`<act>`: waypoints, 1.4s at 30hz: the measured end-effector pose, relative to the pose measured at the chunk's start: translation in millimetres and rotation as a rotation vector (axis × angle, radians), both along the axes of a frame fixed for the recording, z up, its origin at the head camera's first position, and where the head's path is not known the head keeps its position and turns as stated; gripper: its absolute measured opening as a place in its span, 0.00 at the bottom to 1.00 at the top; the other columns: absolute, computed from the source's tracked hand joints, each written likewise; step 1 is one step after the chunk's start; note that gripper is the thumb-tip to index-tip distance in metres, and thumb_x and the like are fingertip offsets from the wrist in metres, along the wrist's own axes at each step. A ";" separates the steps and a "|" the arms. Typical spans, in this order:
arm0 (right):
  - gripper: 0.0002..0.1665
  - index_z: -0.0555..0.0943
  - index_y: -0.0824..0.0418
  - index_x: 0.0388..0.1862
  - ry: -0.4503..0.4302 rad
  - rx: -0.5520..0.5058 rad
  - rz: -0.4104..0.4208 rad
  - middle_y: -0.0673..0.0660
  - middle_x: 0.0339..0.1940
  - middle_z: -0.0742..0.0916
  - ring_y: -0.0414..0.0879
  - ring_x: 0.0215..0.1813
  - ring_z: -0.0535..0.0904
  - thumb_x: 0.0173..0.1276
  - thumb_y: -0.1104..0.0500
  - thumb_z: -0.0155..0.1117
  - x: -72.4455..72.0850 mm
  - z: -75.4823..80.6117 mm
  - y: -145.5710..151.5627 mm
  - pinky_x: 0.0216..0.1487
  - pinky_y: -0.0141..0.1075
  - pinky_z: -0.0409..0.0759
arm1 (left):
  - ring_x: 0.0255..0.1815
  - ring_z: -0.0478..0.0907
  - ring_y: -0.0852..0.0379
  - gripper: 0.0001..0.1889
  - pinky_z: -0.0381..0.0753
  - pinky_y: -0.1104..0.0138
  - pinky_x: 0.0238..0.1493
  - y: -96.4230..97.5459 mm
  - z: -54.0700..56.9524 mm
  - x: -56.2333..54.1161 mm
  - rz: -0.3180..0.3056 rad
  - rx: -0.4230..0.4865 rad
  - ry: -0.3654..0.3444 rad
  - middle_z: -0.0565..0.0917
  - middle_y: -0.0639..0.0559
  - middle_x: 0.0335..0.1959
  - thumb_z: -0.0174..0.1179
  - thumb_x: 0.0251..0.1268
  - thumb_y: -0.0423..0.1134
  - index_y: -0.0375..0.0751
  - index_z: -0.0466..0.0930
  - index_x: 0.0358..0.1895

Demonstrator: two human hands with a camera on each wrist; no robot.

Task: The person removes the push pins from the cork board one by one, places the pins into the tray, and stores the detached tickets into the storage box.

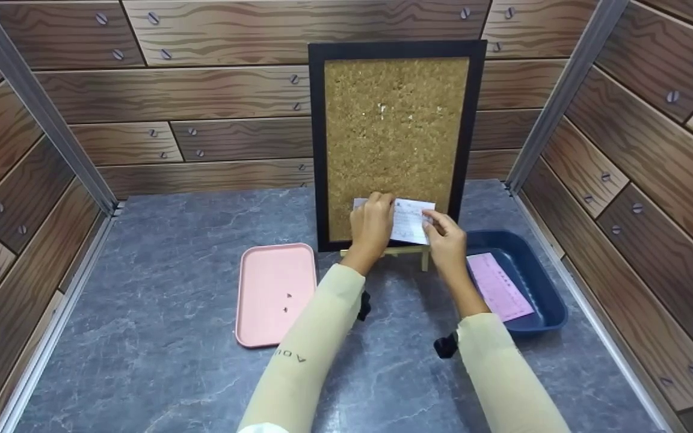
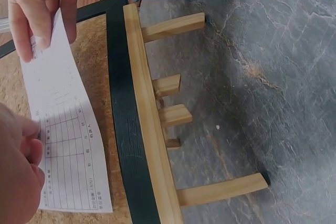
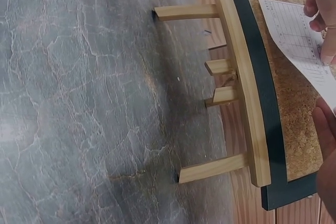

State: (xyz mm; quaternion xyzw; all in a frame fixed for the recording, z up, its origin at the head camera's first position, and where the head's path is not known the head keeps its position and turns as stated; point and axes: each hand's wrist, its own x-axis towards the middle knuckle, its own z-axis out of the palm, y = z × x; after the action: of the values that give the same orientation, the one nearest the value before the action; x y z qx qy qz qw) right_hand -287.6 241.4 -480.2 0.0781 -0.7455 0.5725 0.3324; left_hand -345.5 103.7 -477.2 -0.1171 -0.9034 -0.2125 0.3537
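A white printed paper slip [image 1: 411, 224] lies against the lower part of a black-framed corkboard [image 1: 394, 138]. My left hand [image 1: 372, 221] is over the slip's left-middle part, fingers bent and tips against its upper edge. In the left wrist view the left hand [image 2: 18, 166] shows curled fingers; I cannot tell whether they pinch anything. My right hand [image 1: 447, 240] pinches the slip's right edge between thumb and fingers. From the left wrist, the right hand [image 2: 44, 9] appears at the slip's far end. The paper [image 3: 296, 38] bows slightly off the cork in the right wrist view.
A wooden easel [image 2: 152, 124] props up the board. Left of it is a pink tray [image 1: 277, 270] with two tiny dark items [image 1: 287, 302]. On the right, a dark blue bin [image 1: 518, 246] holds pink paper [image 1: 500, 287]. Wood-patterned walls [image 1: 202, 90] enclose the grey marbled table [image 1: 160, 313].
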 end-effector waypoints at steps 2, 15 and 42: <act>0.13 0.83 0.80 0.46 0.006 0.000 -0.001 0.76 0.37 0.83 0.43 0.31 0.76 0.62 0.80 0.62 0.5 0.7 -0.6 0.33 0.21 0.71 | 0.30 0.87 0.53 0.07 0.83 0.59 0.28 -0.8 0.2 0.4 -0.016 0.010 -0.014 0.87 0.55 0.34 0.62 0.69 0.43 0.50 0.89 0.40; 0.14 0.83 0.79 0.48 0.003 -0.006 0.018 0.76 0.37 0.83 0.42 0.31 0.74 0.64 0.78 0.62 7.8 8.7 0.6 0.32 0.21 0.70 | 0.38 0.88 0.58 0.05 0.83 0.61 0.32 -13.1 0.7 12.5 -0.091 0.134 -0.070 0.89 0.59 0.40 0.64 0.67 0.42 0.52 0.89 0.39; 0.15 0.82 0.77 0.52 -0.040 -0.124 -0.046 0.68 0.41 0.86 0.36 0.32 0.79 0.66 0.76 0.62 51.9 28.6 23.7 0.33 0.23 0.76 | 0.32 0.83 0.56 0.05 0.79 0.56 0.35 -136.3 -30.1 71.8 -0.056 0.496 -0.190 0.89 0.57 0.36 0.68 0.63 0.43 0.50 0.89 0.40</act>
State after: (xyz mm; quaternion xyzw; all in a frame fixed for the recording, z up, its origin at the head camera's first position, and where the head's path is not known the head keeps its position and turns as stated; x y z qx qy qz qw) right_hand -235.7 265.1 -451.6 0.0286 -0.7166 0.6113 0.3345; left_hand -273.7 -32.6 -507.3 -0.0312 -0.8494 -0.4469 0.2790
